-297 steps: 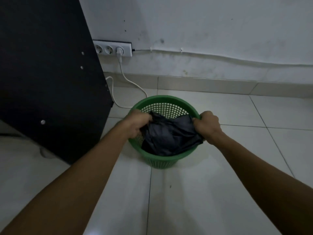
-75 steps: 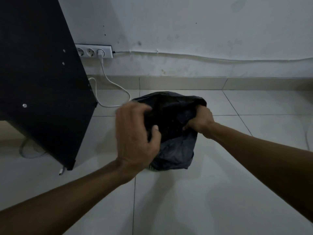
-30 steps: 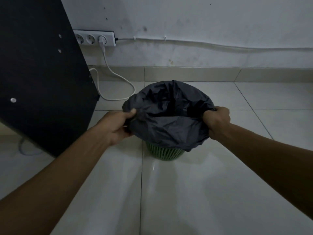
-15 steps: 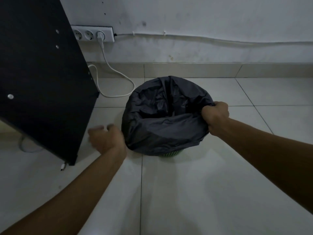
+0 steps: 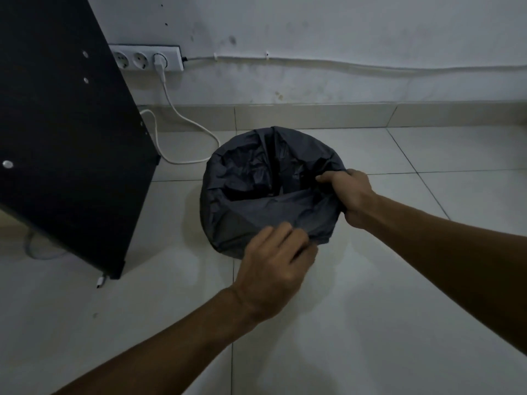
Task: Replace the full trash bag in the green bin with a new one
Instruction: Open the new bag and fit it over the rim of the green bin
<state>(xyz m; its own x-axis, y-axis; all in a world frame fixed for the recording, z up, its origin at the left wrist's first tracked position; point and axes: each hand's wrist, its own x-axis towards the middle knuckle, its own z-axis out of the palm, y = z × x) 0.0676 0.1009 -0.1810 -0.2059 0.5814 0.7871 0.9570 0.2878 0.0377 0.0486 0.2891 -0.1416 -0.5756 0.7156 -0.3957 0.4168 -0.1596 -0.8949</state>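
The black trash bag (image 5: 271, 192) is draped over the bin, which stands on the tiled floor (image 5: 370, 323) and is now fully hidden by it. Half a second ago the left hand (image 5: 275, 266) was loose beside the bag; it is now brought to the near edge, where the plastic is pinched. The right hand (image 5: 349, 196) is still clenched on the bag's right edge.

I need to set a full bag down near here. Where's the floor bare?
Bare tiles lie right of the black bag, beyond the right hand, and in front of the left hand. Left is crowded: white cable and dark cabinet.
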